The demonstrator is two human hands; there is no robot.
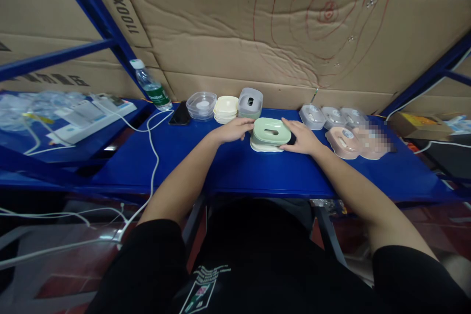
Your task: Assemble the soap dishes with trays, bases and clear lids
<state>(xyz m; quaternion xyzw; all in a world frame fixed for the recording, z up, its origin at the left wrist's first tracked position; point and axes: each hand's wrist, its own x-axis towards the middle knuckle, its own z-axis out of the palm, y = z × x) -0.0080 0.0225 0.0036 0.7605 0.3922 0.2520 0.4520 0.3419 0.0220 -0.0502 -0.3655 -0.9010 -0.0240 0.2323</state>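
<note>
In front of me, at the middle of the blue table, is a pale green plastic lid with rounded corners and a dark slot in its top. Beneath it shows a cream-white tray with a wavy edge. My left hand grips the green lid's left end, fingertips on its rim. Around the right end my right hand is curled, index finger at the top corner and thumb low, near the white tray. The lid's underside is hidden.
Along the back stand clear containers, stacked cream trays and grey slotted pieces. Several lidded boxes sit at right. A water bottle, phone and white cable lie left. Cardboard walls the back.
</note>
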